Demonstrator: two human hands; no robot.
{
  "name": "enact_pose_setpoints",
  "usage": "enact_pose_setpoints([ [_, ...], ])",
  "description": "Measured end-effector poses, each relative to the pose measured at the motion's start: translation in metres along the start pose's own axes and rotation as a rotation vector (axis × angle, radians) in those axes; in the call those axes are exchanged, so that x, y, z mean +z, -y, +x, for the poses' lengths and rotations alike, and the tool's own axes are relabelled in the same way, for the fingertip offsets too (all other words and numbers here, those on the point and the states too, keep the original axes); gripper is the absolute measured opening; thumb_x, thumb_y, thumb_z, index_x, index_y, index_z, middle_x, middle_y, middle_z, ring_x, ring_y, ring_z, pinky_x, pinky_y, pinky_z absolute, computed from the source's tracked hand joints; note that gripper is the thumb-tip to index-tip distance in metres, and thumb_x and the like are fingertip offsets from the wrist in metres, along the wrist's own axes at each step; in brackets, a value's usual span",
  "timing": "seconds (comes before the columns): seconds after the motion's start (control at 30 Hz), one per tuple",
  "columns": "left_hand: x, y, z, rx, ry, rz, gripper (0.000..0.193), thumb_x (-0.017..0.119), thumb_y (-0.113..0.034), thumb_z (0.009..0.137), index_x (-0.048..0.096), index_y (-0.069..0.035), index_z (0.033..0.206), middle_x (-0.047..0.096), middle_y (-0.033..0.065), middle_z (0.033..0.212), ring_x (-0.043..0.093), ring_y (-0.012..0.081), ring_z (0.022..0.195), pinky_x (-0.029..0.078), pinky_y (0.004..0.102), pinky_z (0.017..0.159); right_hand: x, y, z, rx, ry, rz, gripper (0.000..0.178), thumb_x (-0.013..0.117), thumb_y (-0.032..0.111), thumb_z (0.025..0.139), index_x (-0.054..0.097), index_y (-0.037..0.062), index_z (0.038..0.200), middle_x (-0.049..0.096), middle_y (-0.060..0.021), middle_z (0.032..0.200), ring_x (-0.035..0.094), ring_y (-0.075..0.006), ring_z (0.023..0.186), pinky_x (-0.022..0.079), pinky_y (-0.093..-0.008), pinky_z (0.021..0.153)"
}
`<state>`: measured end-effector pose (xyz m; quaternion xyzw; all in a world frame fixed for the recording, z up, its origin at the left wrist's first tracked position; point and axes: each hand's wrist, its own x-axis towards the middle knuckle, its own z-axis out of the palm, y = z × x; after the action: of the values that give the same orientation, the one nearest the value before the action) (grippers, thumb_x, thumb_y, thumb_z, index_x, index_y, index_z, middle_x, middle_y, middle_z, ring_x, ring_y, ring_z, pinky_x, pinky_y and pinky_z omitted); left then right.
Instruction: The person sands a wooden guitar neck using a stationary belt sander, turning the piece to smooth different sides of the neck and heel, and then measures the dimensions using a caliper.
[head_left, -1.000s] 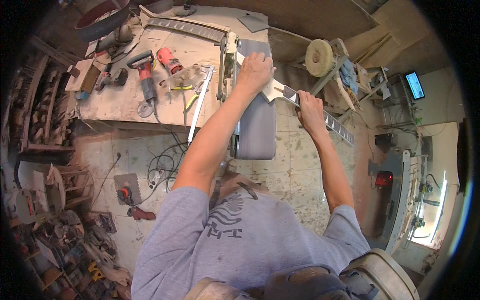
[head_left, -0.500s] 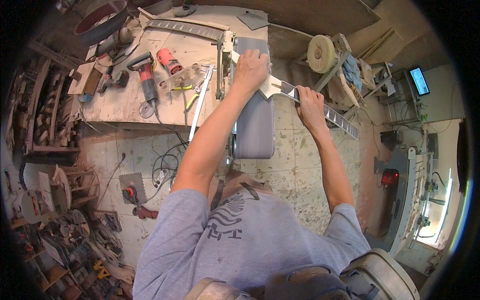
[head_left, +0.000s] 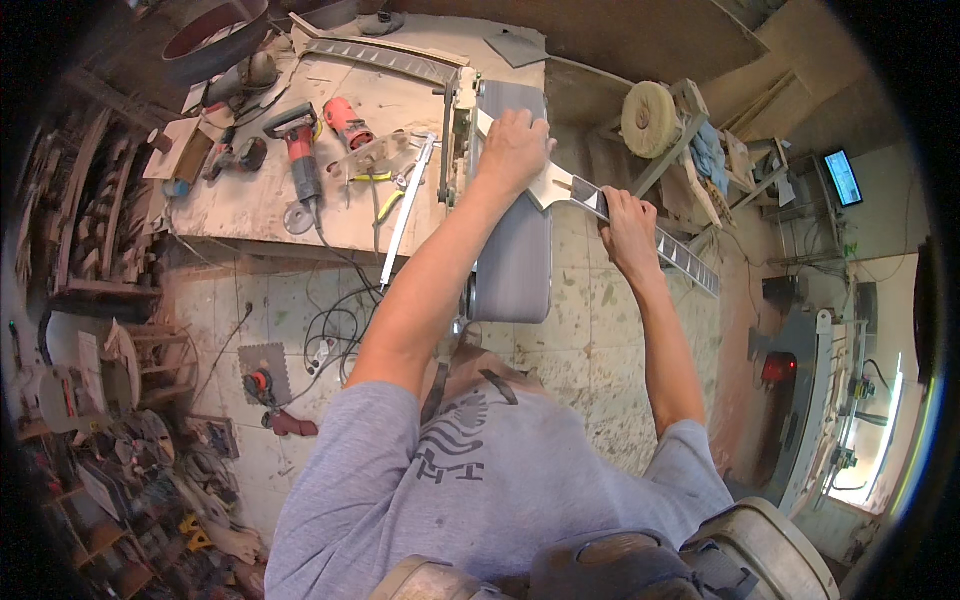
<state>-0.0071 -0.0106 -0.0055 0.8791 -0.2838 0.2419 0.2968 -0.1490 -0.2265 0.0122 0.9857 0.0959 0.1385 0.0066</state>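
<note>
A guitar neck with a pale wooden headstock (head_left: 551,187) and a dark fretboard (head_left: 690,266) with pointed light inlays lies across the upper part of a grey sanding belt (head_left: 512,270). My left hand (head_left: 515,152) is closed over the headstock, above the belt. Farther right, my right hand (head_left: 630,230) wraps round the neck just past the headstock. The far end of the neck sticks out to the right, over the floor. The headstock's underside, against or close to the belt, is hidden.
Left of the belt, a workbench (head_left: 225,222) bears a red angle grinder (head_left: 301,160), a red power tool (head_left: 346,122), pliers (head_left: 391,203), a white straightedge (head_left: 408,215) and another inlaid fretboard (head_left: 380,58). A round buffing wheel (head_left: 650,120) stands right. Cables (head_left: 335,325) cross the floor.
The picture has shifted slightly. The free end of the guitar neck and my right hand have swung a little toward me; my left hand stays over the headstock.
</note>
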Motion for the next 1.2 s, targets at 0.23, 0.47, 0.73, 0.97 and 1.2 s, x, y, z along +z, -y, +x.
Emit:
enact_pose_setpoints([
  [0.23, 0.006, -0.005, 0.001, 0.022, -0.025, -0.037, 0.025, 0.074, -0.028, 0.089, 0.069, -0.005, 0.096, 0.064, 0.015, 0.099, 0.061, 0.0359, 0.102, 0.051, 0.048, 0.088, -0.004, -0.006, -0.008, -0.002, 0.011, 0.0, 0.058, 0.075, 0.005, 0.077, 0.055, 0.0089, 0.13, 0.063, -0.0101, 0.112, 0.062, -0.0273, 0.113, 0.041, -0.0468, 0.102],
  [0.47, 0.008, -0.008, 0.001, 0.006, -0.039, -0.065, 0.025, 0.075, -0.029, 0.088, 0.069, -0.005, 0.094, 0.065, 0.0145, 0.1, 0.061, 0.0349, 0.101, 0.049, 0.0478, 0.091, -0.008, -0.008, -0.007, -0.015, 0.021, -0.036, 0.056, 0.076, 0.005, 0.077, 0.056, 0.0089, 0.129, 0.063, -0.0098, 0.111, 0.062, -0.0272, 0.113, 0.041, -0.0468, 0.102],
  [0.73, 0.0, -0.004, -0.003, -0.01, -0.034, -0.017, 0.026, 0.072, -0.03, 0.092, 0.068, -0.005, 0.096, 0.064, 0.0145, 0.099, 0.061, 0.0357, 0.1, 0.05, 0.0486, 0.087, -0.011, -0.001, -0.003, -0.028, 0.023, -0.02, 0.055, 0.076, 0.006, 0.077, 0.056, 0.0097, 0.128, 0.064, -0.0099, 0.113, 0.063, -0.0276, 0.112, 0.042, -0.0467, 0.101],
  [0.97, -0.012, 0.0, -0.006, -0.02, 0.019, -0.019, 0.029, 0.071, -0.032, 0.093, 0.067, -0.003, 0.099, 0.064, 0.0156, 0.102, 0.06, 0.0364, 0.102, 0.049, 0.049, 0.09, -0.007, 0.003, -0.004, -0.032, 0.0, -0.025, 0.059, 0.075, 0.005, 0.077, 0.054, 0.0097, 0.132, 0.063, -0.0103, 0.112, 0.062, -0.0287, 0.111, 0.042, -0.0453, 0.1],
  [1.2, -0.022, 0.0, -0.006, 0.013, 0.07, -0.033, 0.031, 0.07, -0.032, 0.095, 0.066, -0.002, 0.102, 0.063, 0.0169, 0.106, 0.059, 0.0372, 0.105, 0.049, 0.0485, 0.091, -0.004, 0.008, -0.01, -0.014, -0.047, 0.004, 0.056, 0.075, 0.004, 0.077, 0.055, 0.0101, 0.129, 0.063, -0.0089, 0.11, 0.061, -0.028, 0.111, 0.043, -0.0452, 0.099],
])
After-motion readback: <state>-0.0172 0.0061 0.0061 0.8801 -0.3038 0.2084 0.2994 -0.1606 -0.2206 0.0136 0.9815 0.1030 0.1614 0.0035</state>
